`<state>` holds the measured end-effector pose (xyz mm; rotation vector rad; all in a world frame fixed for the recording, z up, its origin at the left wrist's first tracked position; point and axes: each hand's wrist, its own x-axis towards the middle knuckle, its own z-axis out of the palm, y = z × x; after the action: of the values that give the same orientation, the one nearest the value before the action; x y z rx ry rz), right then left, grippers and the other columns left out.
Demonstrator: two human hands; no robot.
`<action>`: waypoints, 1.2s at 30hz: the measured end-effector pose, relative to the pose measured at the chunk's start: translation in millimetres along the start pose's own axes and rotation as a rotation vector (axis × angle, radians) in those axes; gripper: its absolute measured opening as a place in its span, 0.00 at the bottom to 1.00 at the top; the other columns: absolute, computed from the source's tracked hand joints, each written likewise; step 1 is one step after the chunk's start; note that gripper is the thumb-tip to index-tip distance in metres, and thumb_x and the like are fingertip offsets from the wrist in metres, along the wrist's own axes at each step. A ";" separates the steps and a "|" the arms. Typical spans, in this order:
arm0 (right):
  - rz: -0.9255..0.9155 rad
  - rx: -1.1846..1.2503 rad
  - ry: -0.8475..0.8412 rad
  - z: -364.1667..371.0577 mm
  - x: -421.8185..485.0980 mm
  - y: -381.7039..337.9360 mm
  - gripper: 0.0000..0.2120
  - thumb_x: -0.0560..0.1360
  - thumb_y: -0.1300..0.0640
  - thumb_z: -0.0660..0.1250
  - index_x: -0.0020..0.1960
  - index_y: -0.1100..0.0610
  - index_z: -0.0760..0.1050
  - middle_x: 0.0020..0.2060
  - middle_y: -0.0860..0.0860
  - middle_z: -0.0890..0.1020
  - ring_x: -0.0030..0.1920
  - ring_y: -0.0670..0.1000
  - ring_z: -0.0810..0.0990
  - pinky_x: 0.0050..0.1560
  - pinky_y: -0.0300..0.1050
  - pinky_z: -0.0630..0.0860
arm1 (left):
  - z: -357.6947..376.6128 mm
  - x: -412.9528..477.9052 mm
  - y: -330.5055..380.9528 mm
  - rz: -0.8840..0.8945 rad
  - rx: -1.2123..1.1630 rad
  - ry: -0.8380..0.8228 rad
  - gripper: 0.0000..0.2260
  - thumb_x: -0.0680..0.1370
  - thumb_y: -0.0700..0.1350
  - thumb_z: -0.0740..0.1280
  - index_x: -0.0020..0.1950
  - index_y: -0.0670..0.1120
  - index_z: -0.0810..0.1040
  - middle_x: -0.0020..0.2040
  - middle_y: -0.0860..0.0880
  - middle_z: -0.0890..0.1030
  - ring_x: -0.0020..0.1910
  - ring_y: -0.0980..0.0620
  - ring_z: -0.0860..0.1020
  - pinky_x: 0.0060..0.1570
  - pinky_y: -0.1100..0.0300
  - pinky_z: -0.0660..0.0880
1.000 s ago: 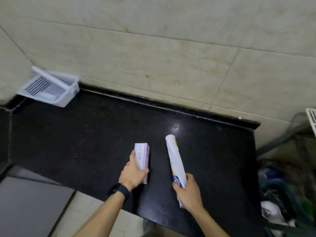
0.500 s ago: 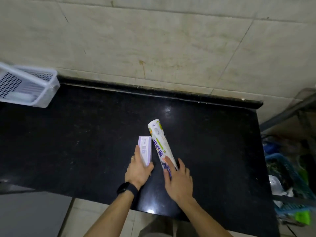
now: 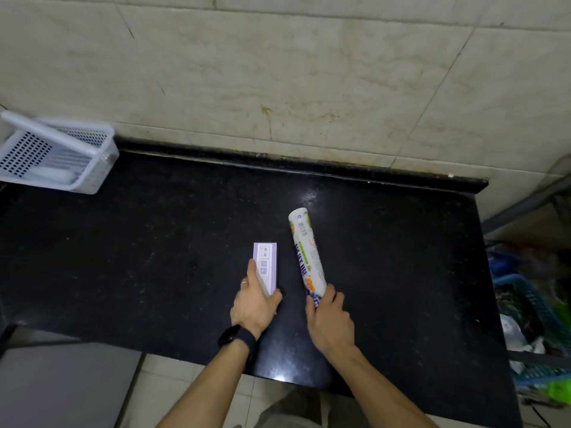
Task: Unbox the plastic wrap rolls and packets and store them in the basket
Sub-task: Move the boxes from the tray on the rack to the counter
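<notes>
A pale purple box (image 3: pixel 266 264) lies on the black countertop (image 3: pixel 154 257) near the middle, and my left hand (image 3: pixel 255 304) grips its near end. To its right lies a white printed plastic wrap roll (image 3: pixel 306 251), pointing away from me. My right hand (image 3: pixel 329 322) is closed around the roll's near end. A white perforated basket (image 3: pixel 102 168) stands tilted at the far left against the wall, with something white inside it.
A tiled wall rises behind the counter. The counter's right edge drops off to a blue crate (image 3: pixel 525 304) with clutter below. A grey surface (image 3: pixel 61 387) sits lower left past the front edge.
The view has shifted so the basket sits farther left. The roll has come down flat onto the counter beside the box; both hands keep their hold.
</notes>
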<state>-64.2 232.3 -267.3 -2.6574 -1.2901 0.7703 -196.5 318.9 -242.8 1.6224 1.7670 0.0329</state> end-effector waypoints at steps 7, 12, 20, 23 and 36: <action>-0.049 -0.133 0.031 1.3 2.9 8.1 0.30 0.79 0.38 0.61 0.69 0.61 0.69 0.52 0.57 0.80 0.50 0.57 0.79 0.33 0.49 0.75 | 4.6 1.6 0.0 0.006 0.022 0.007 0.41 0.75 0.56 0.66 0.80 0.54 0.45 0.69 0.43 0.70 0.62 0.38 0.75 0.56 0.46 0.73; -0.014 -0.094 -0.003 7.2 1.8 3.9 0.30 0.79 0.35 0.55 0.70 0.57 0.64 0.58 0.54 0.75 0.55 0.54 0.78 0.40 0.49 0.77 | 9.6 1.1 0.7 0.045 0.004 -0.003 0.41 0.75 0.58 0.67 0.80 0.54 0.45 0.70 0.43 0.71 0.62 0.38 0.75 0.56 0.46 0.74; -0.100 0.218 -0.165 12.5 -3.9 5.2 0.33 0.77 0.38 0.61 0.75 0.54 0.58 0.62 0.53 0.69 0.59 0.53 0.73 0.53 0.51 0.78 | 11.9 12.9 -1.7 0.182 -0.167 -0.126 0.42 0.73 0.62 0.70 0.79 0.57 0.49 0.70 0.47 0.72 0.65 0.46 0.74 0.58 0.49 0.75; -0.142 0.224 -0.197 7.8 -4.6 19.0 0.38 0.74 0.37 0.63 0.78 0.51 0.55 0.66 0.51 0.66 0.64 0.52 0.69 0.58 0.49 0.76 | 10.1 16.2 -7.4 0.206 -0.177 -0.152 0.38 0.75 0.61 0.68 0.79 0.60 0.50 0.70 0.46 0.74 0.65 0.46 0.75 0.61 0.47 0.75; -0.138 0.264 -0.198 5.6 -18.4 20.1 0.41 0.77 0.37 0.61 0.81 0.52 0.45 0.70 0.53 0.66 0.65 0.52 0.71 0.61 0.48 0.76 | 3.3 12.5 0.8 0.229 -0.011 -0.178 0.37 0.78 0.59 0.65 0.80 0.56 0.47 0.70 0.42 0.72 0.65 0.41 0.75 0.59 0.48 0.75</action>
<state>-62.1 204.8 -270.6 -2.3088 -1.2941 1.1197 -193.4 328.6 -250.8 1.7559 1.4398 0.0052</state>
